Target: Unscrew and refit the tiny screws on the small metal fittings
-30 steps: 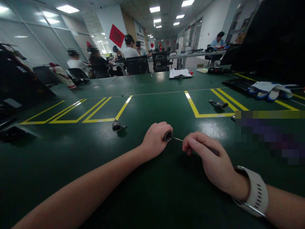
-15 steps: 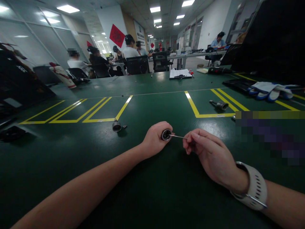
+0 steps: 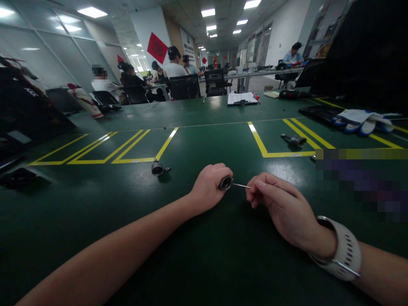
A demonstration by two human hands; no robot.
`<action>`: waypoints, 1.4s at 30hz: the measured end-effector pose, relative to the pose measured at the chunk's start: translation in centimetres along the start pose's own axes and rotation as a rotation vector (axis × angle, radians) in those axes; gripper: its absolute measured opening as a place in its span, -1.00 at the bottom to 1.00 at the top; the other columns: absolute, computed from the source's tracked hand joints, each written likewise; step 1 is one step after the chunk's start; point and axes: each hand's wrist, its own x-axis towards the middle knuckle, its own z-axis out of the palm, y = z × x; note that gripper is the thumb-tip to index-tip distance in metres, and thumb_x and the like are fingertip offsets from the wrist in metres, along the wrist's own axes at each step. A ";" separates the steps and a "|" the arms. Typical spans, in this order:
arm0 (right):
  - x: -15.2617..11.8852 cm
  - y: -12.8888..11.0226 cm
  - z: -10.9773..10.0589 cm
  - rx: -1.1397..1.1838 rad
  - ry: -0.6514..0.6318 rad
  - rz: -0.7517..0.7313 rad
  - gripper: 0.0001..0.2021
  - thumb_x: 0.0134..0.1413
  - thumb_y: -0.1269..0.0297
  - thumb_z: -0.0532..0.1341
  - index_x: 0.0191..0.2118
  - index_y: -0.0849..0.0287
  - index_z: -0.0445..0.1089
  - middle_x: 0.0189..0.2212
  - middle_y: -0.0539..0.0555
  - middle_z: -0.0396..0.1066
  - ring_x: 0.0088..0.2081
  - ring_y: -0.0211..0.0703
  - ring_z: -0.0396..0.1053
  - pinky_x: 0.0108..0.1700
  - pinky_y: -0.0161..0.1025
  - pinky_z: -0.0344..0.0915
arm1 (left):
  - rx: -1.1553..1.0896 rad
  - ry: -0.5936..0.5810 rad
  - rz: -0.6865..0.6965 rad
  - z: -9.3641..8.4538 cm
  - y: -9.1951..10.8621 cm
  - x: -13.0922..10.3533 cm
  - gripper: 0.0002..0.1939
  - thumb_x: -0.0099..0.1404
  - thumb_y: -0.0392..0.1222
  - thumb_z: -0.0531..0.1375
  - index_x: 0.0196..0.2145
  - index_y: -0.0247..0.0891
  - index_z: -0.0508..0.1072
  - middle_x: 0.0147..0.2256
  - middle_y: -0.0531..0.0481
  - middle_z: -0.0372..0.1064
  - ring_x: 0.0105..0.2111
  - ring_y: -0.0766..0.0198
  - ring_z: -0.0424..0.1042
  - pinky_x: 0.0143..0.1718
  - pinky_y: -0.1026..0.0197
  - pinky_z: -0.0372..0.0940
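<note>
My left hand (image 3: 208, 187) is closed around a dark metal cup-shaped part (image 3: 226, 183), its round open mouth turned toward me; the fist hides the rest. In the pinched fingers of my right hand (image 3: 280, 204) is a thin metal rod (image 3: 240, 185). The rod's far end reaches the rim of the cup-shaped part; whether it touches cannot be made out. Left of my hands, a second metal cup (image 3: 157, 168) stands on the green table with a small metal piece (image 3: 167, 169) beside it. A third cup with a shank (image 3: 295, 140) lies on its side, back right.
Yellow tape lines (image 3: 287, 154) mark the green tabletop (image 3: 204, 263). Farther back are a clipboard with paper (image 3: 242, 98) and white-and-blue gloves (image 3: 361, 120). A dark bulky object (image 3: 366, 55) stands at the right. Several people sit at other tables behind.
The cup-shaped part in my left hand has tilted and shifted slightly right. The rod's tip, before inside its mouth, now shows at the right side of its rim.
</note>
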 end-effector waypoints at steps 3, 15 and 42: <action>0.2 -0.1 0.1 0.125 0.024 0.053 -0.81 0.10 0.28 0.12 -0.48 0.18 0.35 -0.50 0.02 0.33 -0.44 -0.23 0.25 -0.40 -0.28 0.19 | -0.102 0.035 0.012 0.0 -0.2 0.1 -0.91 0.20 -0.31 0.10 -0.47 -0.28 0.29 -0.46 0.05 0.27 -0.44 0.35 0.26 -0.41 0.28 0.15; -0.5 0.4 0.0 -0.180 0.042 -0.071 -0.79 0.16 0.21 0.10 -0.42 0.15 0.37 -0.45 0.02 0.34 -0.40 -0.18 0.26 -0.37 -0.21 0.17 | 0.032 -0.009 -0.058 0.1 0.2 0.0 -0.94 0.19 -0.35 0.08 -0.43 -0.27 0.30 -0.46 0.05 0.26 -0.43 0.31 0.25 -0.39 0.24 0.13; -0.7 0.5 0.0 -0.217 0.006 -0.086 -0.78 0.16 0.20 0.10 -0.44 0.15 0.37 -0.46 0.03 0.33 -0.41 -0.17 0.26 -0.38 -0.21 0.18 | 0.112 -0.012 -0.061 0.1 0.3 -0.1 -0.93 0.20 -0.35 0.08 -0.42 -0.27 0.32 -0.44 0.04 0.29 -0.42 0.29 0.26 -0.38 0.22 0.13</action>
